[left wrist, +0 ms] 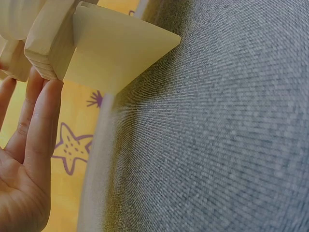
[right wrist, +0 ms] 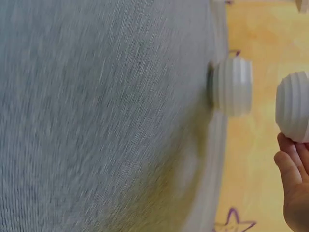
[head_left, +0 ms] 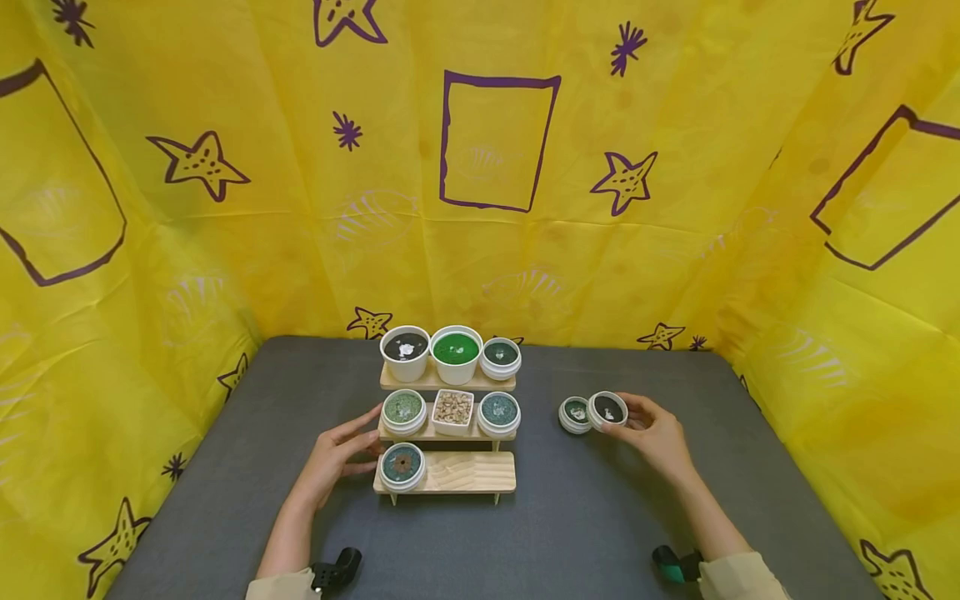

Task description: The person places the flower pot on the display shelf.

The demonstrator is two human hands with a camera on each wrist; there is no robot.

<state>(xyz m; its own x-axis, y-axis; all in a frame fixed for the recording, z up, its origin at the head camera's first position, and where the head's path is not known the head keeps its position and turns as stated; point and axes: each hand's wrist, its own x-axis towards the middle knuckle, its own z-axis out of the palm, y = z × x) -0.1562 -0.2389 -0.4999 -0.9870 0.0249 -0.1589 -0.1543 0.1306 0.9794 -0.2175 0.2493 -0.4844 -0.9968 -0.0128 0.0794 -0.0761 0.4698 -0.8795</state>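
Note:
In the head view, my right hand [head_left: 654, 435] grips a small white ribbed pot [head_left: 597, 419] with dark contents. The right wrist view shows this held pot [right wrist: 292, 107] raised off the table, fingertips against its side. Close by, a second ribbed pot [right wrist: 232, 87] stands on the table; dark green fills it [head_left: 576, 410]. My left hand [head_left: 330, 462] is at the left end of a three-tier wooden stand [head_left: 474, 473]. Its extended fingers [left wrist: 42, 123] touch the edge of a shelf [left wrist: 50, 50]. A pot with blue-green contents [head_left: 401, 462] sits on the front tier's left.
On the middle tier, a square dish of pale bits [head_left: 453, 408] stands between a light green pot [head_left: 403, 408] and a teal pot [head_left: 499, 411]. Behind are a black-filled cup [head_left: 406, 348], a green-filled cup [head_left: 456, 350] and a dark green pot [head_left: 501, 357]. Yellow cloth [head_left: 480, 267] surrounds the grey table [head_left: 570, 533].

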